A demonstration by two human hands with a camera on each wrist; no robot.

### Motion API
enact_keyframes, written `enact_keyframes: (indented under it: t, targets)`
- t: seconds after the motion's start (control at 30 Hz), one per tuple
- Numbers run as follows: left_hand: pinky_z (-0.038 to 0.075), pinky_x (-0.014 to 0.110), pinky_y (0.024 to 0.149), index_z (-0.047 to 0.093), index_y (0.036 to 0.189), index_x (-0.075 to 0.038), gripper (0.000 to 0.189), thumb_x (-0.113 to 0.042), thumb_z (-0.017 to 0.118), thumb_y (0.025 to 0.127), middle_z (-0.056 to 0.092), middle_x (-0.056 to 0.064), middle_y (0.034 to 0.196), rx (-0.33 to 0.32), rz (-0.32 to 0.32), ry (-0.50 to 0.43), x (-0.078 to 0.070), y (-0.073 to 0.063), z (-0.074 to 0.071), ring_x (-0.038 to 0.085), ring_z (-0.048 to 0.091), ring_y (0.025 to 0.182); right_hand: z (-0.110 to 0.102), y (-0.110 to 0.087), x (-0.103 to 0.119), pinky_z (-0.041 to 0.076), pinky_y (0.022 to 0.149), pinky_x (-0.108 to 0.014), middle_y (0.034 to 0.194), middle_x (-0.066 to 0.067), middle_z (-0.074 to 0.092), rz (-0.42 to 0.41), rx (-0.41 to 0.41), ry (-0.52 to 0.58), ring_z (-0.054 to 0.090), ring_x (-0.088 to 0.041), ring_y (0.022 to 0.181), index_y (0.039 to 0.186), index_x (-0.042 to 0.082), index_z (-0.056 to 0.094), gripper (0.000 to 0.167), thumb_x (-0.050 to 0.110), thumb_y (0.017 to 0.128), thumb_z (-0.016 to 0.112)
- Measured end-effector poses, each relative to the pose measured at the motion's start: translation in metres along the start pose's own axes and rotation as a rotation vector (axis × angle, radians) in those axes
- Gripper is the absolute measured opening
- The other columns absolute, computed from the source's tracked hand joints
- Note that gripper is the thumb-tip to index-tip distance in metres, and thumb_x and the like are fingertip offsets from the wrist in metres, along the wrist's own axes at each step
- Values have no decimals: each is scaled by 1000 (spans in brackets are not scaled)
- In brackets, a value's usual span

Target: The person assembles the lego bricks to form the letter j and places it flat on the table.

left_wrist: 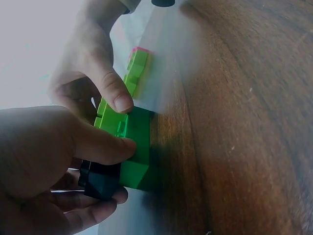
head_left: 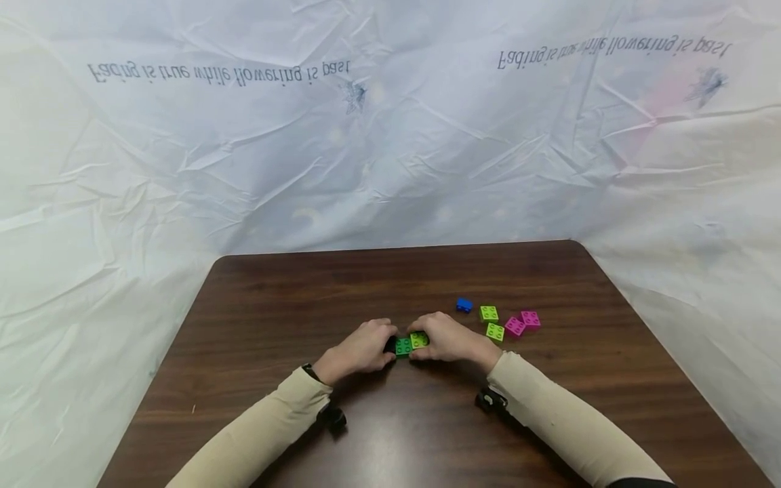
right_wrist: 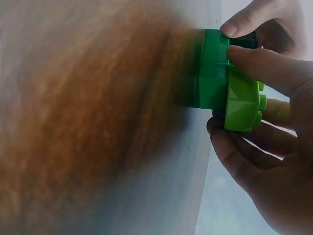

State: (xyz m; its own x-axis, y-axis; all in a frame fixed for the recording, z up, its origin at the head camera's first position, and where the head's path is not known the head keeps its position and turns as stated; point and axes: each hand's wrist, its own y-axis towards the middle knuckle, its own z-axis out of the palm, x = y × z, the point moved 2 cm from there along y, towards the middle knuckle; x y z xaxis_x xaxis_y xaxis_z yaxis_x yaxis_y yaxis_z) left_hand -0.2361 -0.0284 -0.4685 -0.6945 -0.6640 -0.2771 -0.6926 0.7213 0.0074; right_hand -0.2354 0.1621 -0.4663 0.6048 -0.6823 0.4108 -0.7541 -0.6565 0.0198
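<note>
A dark green toy brick [head_left: 403, 347] lies on the table between both hands. At its left end a black brick [left_wrist: 101, 179] sits on top, gripped by my left hand [head_left: 366, 346], whose thumb presses the green brick's side in the left wrist view. My right hand [head_left: 448, 339] pinches a lime green brick [right_wrist: 242, 103] between thumb and fingers. That lime brick sits on the green brick's right end and overhangs it in the right wrist view. Fingers hide most of the black brick in the head view.
To the right of my right hand lie two lime bricks [head_left: 489, 314] and two magenta bricks [head_left: 531, 319]. A blue brick [head_left: 464, 305] rests on its side beyond that hand. Behind the brown wooden table [head_left: 274, 291] hangs a white printed sheet [head_left: 390, 156].
</note>
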Motion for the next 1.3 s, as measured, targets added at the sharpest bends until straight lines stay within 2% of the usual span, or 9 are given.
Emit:
enact_keyframes:
  t: [0.23,0.43,0.73,0.97,1.3]
  targets:
    - [50,24,70,68,105,-9,25,-21,76,85,59,1,94,-9,5,5,-1,0,-3,11,59,82,-1,-1,-2,52,87,-36,122,-7,65,3,-13,8,63,-20,107,127,7,64,54,39,85,75]
    - [48,22,67,69,105,-8,25,-21,76,85,60,2,94,-11,8,0,1,-1,0,10,58,80,-7,-2,-2,51,93,-40,128,-9,63,6,-28,62,60,-23,116,130,7,62,60,48,88,69]
    - [51,25,71,69,106,-8,26,-22,75,85,60,2,95,-17,7,8,2,-1,2,11,59,82,-14,-7,-8,52,92,-40,127,-5,63,21,-80,96,61,-20,114,130,9,62,56,49,91,64]
    - [52,25,72,69,105,-8,26,-22,76,85,60,0,94,-27,15,14,3,-2,2,11,60,83,-22,-9,-11,53,88,-43,122,-9,66,2,-125,107,63,-23,109,127,7,64,51,44,92,65]
    - [52,25,72,69,107,-8,27,-22,75,85,61,1,96,-28,18,-1,4,-3,3,12,61,85,-33,-15,-23,53,85,-42,120,-7,66,51,-178,55,64,-22,102,126,6,64,51,42,89,69]
